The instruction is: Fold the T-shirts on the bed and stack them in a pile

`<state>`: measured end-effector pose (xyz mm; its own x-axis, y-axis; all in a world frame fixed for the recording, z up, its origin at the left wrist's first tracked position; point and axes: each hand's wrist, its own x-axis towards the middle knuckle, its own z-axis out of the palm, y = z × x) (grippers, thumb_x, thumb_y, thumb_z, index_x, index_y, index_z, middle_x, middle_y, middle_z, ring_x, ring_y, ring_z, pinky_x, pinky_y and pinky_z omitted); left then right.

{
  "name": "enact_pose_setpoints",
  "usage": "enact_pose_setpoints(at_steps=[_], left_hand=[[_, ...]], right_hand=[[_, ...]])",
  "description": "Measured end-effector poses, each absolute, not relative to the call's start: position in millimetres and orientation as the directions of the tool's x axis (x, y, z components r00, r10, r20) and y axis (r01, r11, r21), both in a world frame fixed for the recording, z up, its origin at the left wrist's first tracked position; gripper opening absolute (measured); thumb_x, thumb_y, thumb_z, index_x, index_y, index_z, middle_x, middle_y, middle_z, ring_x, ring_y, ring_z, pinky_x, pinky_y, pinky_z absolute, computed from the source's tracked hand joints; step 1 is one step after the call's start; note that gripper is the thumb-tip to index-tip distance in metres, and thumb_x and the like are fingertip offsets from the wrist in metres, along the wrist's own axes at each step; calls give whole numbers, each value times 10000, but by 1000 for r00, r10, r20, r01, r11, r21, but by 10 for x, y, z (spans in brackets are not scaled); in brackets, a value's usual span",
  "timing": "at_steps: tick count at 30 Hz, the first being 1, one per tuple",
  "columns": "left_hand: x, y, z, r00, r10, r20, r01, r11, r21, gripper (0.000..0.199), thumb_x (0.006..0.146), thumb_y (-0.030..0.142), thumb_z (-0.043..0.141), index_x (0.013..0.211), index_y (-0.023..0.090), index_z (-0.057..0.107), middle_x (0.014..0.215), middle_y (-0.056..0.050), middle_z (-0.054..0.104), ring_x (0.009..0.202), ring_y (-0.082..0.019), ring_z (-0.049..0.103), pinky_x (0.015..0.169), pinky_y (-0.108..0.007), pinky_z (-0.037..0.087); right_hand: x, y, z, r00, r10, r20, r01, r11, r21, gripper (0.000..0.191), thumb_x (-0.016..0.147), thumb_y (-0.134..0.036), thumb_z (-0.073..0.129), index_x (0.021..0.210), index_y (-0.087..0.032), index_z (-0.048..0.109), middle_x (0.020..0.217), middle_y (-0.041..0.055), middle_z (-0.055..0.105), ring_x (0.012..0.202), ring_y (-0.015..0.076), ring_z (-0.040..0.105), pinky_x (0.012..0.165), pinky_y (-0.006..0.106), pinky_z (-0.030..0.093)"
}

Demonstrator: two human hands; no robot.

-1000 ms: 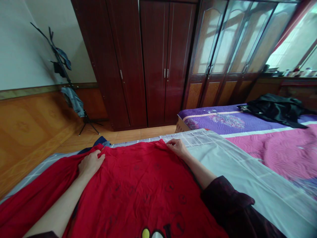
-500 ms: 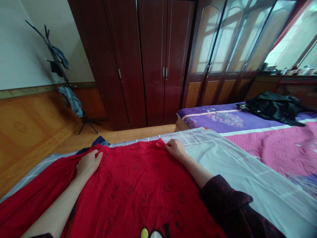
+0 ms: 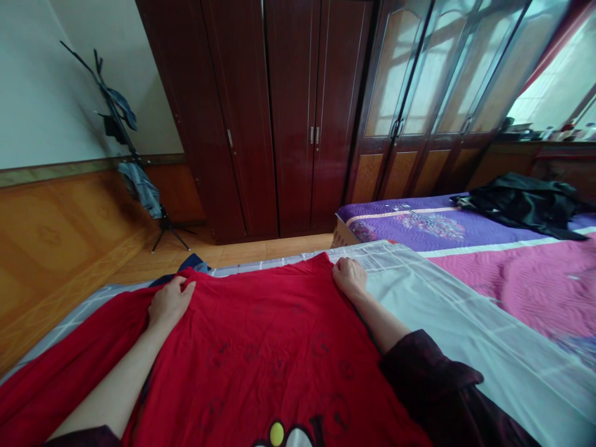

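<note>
A red printed garment (image 3: 265, 329) lies spread over the bed's pale checked sheet (image 3: 419, 298), with a yellow and white print at the bottom of the view. My left hand (image 3: 171, 303) pinches the cloth near its upper left corner, where a red length runs off to the lower left. At the upper right corner, my right hand (image 3: 350, 276) is closed on the garment's edge. Wrinkles run through the middle of the cloth.
Dark blue cloth (image 3: 189, 264) lies behind my left hand. A purple and pink bedspread (image 3: 465, 233) with a black garment (image 3: 526, 202) on it is at the right. Dark red wardrobes (image 3: 293, 124) and a coat stand (image 3: 123, 130) stand beyond.
My right hand has moved slightly right with the garment's corner, and the upper edge looks straighter. My left hand keeps its hold. The whole view has shifted a little.
</note>
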<state>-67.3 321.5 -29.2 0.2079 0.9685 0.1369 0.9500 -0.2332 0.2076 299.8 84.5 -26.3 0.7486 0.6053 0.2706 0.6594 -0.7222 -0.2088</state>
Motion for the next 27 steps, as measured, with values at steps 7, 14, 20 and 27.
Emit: enact_pose_setpoints(at_steps=[7, 14, 20, 27], left_hand=[[-715, 3280, -291, 182, 964, 194, 954, -221, 203, 368, 887, 411, 308, 994, 200, 590, 939, -125, 701, 892, -293, 652, 635, -312, 450], [-750, 3277, -236, 146, 967, 208, 959, -191, 212, 367, 884, 430, 325, 1023, 204, 579, 960, -124, 700, 886, -285, 655, 647, -313, 465], [-759, 3003, -15, 225, 961, 163, 965, -243, 100, 442, 820, 604, 392, 932, 243, 621, 968, -104, 695, 881, -311, 650, 673, -357, 478], [-747, 2939, -61, 320, 944, 85, 941, -327, 87, 287, 824, 475, 472, 775, 243, 635, 886, -64, 713, 895, -279, 658, 654, -312, 463]], right_hand=[[3073, 827, -317, 736, 606, 302, 666, -728, -163, 271, 884, -248, 421, 890, -147, 672, 955, 118, 657, 948, 234, 566, 745, 303, 387], [3132, 847, -365, 734, 610, 299, 667, -731, -145, 264, 889, -261, 420, 864, -164, 663, 941, 97, 651, 925, 214, 560, 718, 292, 373], [3140, 848, -351, 719, 629, 296, 685, -713, -148, 270, 870, -275, 434, 817, -166, 675, 933, 103, 651, 932, 229, 559, 710, 299, 373], [3150, 858, -346, 707, 643, 294, 699, -697, -158, 289, 851, -286, 434, 797, -168, 692, 918, 119, 656, 933, 253, 563, 706, 321, 387]])
